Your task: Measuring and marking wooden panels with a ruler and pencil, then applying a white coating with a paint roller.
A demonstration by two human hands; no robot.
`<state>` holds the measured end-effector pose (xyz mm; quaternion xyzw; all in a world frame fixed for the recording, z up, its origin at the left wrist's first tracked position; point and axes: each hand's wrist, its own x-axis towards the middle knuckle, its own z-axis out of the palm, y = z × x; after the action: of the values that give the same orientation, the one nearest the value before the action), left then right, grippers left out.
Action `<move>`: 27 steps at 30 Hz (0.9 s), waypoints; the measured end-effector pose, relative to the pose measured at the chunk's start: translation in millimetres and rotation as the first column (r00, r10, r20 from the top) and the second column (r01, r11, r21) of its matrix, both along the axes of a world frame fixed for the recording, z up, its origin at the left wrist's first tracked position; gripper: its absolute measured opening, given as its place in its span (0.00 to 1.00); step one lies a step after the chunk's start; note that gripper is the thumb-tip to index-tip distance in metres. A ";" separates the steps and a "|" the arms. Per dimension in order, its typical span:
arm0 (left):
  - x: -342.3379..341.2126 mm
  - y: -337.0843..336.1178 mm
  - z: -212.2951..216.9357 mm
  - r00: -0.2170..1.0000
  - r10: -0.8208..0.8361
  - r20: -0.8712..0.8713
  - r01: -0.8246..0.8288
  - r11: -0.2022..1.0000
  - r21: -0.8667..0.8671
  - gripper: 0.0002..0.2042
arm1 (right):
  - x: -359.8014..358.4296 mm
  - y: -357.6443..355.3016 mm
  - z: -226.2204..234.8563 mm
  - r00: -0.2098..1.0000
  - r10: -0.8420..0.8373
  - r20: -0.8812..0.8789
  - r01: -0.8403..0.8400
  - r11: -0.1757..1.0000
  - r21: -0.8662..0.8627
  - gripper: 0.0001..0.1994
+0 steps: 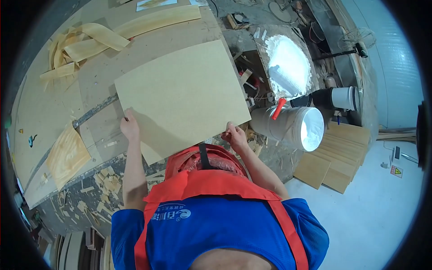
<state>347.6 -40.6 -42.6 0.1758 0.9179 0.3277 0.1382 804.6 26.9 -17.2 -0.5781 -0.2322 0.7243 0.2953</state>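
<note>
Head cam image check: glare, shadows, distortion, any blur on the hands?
Head view: white patch at upper right looks blown out; head view: soft shadow over the panel's lower left; head view: fisheye bows the panel's far edge, and the frame corners go black; head view: left hand and right hand show no obvious motion blur.
</note>
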 end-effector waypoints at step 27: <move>183.0 31.8 74.0 0.332 -0.766 -0.550 0.898 0.434 -0.063 0.25 | 114.8 -21.8 -60.4 0.984 -0.115 0.139 0.125 0.990 -0.063 0.24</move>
<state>530.6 -8.8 31.4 0.7184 0.6433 0.2639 0.0197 919.5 5.2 -77.6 -0.6488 -0.1904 0.6724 0.3012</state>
